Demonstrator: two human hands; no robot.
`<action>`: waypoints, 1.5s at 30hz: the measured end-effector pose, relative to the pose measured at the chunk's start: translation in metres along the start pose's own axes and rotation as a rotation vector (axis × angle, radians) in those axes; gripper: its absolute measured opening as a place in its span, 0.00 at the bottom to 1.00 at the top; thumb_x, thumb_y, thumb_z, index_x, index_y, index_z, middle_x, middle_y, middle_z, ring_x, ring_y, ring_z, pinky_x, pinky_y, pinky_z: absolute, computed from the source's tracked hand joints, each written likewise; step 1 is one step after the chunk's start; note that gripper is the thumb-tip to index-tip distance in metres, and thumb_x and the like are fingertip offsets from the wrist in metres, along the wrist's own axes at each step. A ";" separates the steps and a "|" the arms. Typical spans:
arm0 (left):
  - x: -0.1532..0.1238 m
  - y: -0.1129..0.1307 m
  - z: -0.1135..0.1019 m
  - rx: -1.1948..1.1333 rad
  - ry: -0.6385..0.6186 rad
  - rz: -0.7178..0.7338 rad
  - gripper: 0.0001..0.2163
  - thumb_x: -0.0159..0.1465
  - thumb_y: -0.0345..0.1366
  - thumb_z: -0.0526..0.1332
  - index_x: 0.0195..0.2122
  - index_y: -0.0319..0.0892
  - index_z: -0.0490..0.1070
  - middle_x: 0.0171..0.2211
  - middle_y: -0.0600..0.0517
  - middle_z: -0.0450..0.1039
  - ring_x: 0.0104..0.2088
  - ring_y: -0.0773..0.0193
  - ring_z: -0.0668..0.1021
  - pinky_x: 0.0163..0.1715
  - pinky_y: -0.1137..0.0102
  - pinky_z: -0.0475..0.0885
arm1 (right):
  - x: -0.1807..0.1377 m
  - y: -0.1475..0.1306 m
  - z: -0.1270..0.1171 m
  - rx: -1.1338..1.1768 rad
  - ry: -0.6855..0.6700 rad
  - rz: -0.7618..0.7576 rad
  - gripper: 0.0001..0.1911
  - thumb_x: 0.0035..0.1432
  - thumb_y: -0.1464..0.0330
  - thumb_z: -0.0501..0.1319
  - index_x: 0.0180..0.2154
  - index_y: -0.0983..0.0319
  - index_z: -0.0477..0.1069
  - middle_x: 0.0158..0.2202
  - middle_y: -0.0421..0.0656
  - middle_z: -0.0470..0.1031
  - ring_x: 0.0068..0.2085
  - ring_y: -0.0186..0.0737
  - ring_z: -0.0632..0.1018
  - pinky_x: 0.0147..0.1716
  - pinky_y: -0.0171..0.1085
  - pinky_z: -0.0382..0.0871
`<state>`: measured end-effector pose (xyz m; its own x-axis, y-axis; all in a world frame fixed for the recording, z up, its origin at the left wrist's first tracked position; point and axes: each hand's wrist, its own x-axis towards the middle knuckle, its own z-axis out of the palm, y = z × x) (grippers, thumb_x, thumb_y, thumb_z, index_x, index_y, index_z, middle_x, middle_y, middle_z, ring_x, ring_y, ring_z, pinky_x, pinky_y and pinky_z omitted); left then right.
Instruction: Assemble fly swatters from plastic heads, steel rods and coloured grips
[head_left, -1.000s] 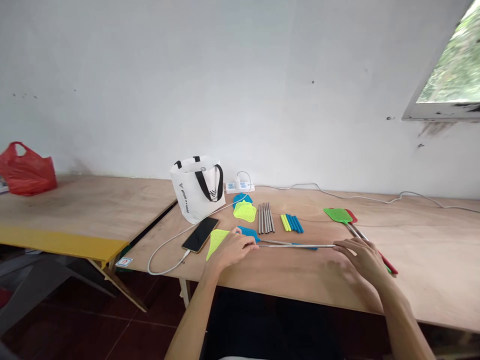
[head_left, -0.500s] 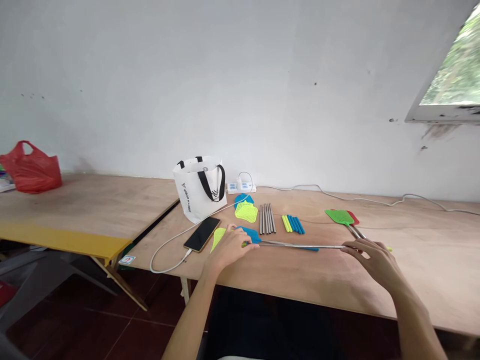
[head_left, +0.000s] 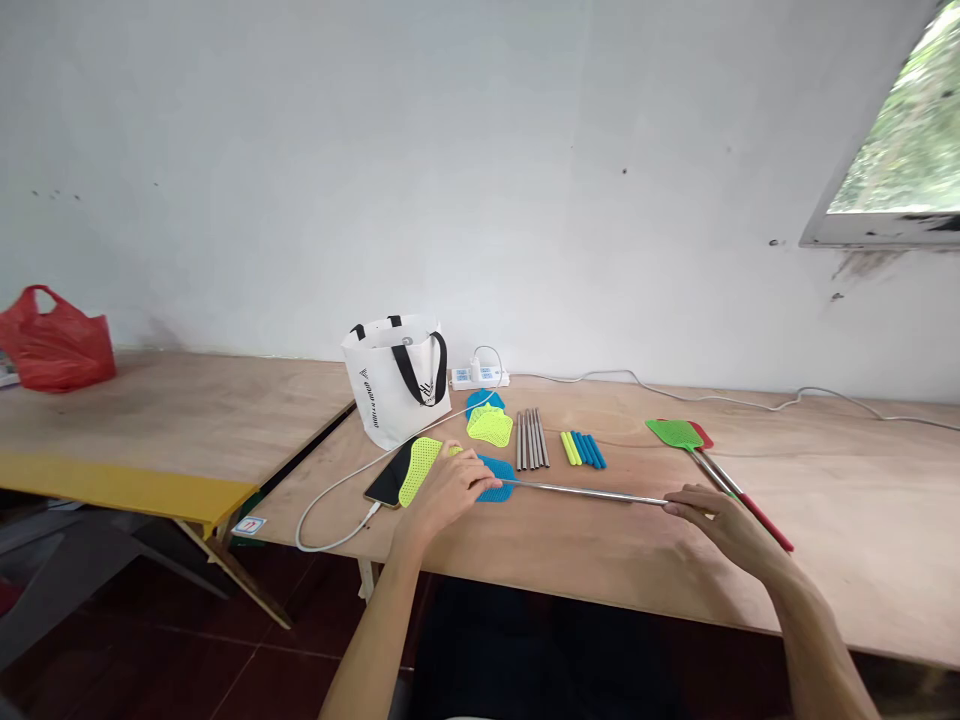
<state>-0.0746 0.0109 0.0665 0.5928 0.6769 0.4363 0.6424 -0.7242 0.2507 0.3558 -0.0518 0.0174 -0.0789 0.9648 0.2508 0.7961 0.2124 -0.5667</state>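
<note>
A yellow-green fly swatter is stretched between my two hands; its mesh head point(head_left: 421, 470) sticks out to the left over the phone. My left hand point(head_left: 448, 490) is closed in a pinch where the head meets the thin metal rod point(head_left: 581, 491). At the rod's other end, the fingers of my right hand point(head_left: 712, 515) are closed, and they hide whatever grip is there. Under the rod, close to my left fingers, lies a blue swatter head point(head_left: 496, 490). Right of my right hand, a green swatter point(head_left: 676, 433) lies across a red-handled swatter point(head_left: 765, 522).
Behind the rod lie loose yellow and blue mesh heads point(head_left: 491, 428), several metal tubes point(head_left: 532, 440) and several yellow and blue grips point(head_left: 583, 449). A white bag point(head_left: 394, 390), a charging phone point(head_left: 388, 482) and a power strip point(head_left: 480, 377) are at the left. A cable point(head_left: 750, 402) runs along the wall.
The yellow-green swatter's head has shifted left and up, over the phone. Both hands have moved slightly left, and the red handle at the right is now uncovered.
</note>
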 end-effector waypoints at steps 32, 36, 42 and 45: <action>0.001 0.029 0.040 -0.037 -0.166 0.097 0.21 0.74 0.49 0.54 0.31 0.44 0.78 0.31 0.52 0.80 0.36 0.60 0.76 0.45 0.61 0.61 | 0.012 -0.117 0.101 -0.184 0.058 -0.371 0.25 0.74 0.57 0.46 0.37 0.53 0.80 0.35 0.44 0.82 0.38 0.45 0.80 0.40 0.42 0.68; 0.001 0.019 0.031 -0.075 -0.210 0.008 0.20 0.72 0.51 0.57 0.30 0.46 0.78 0.30 0.54 0.79 0.37 0.60 0.75 0.45 0.62 0.61 | 0.012 -0.113 0.100 -0.216 0.033 -0.374 0.21 0.74 0.57 0.49 0.43 0.53 0.79 0.39 0.43 0.82 0.41 0.46 0.79 0.43 0.43 0.69; 0.005 0.017 0.038 -0.088 -0.214 0.016 0.17 0.72 0.47 0.58 0.31 0.43 0.77 0.36 0.52 0.78 0.44 0.58 0.76 0.52 0.59 0.62 | 0.011 -0.101 0.106 -0.268 0.060 -0.313 0.17 0.73 0.59 0.51 0.46 0.52 0.78 0.44 0.43 0.80 0.44 0.46 0.79 0.44 0.42 0.70; 0.005 0.015 0.049 -0.043 -0.171 0.008 0.15 0.72 0.44 0.59 0.31 0.43 0.75 0.46 0.50 0.75 0.52 0.55 0.74 0.61 0.52 0.57 | 0.013 -0.096 0.115 -0.303 0.116 -0.315 0.17 0.73 0.59 0.50 0.46 0.53 0.78 0.43 0.44 0.79 0.43 0.45 0.78 0.44 0.43 0.69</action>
<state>-0.0376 0.0098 0.0302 0.6746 0.6807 0.2856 0.6180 -0.7324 0.2857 0.2100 -0.0421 -0.0151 -0.2917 0.8328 0.4706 0.8850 0.4216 -0.1976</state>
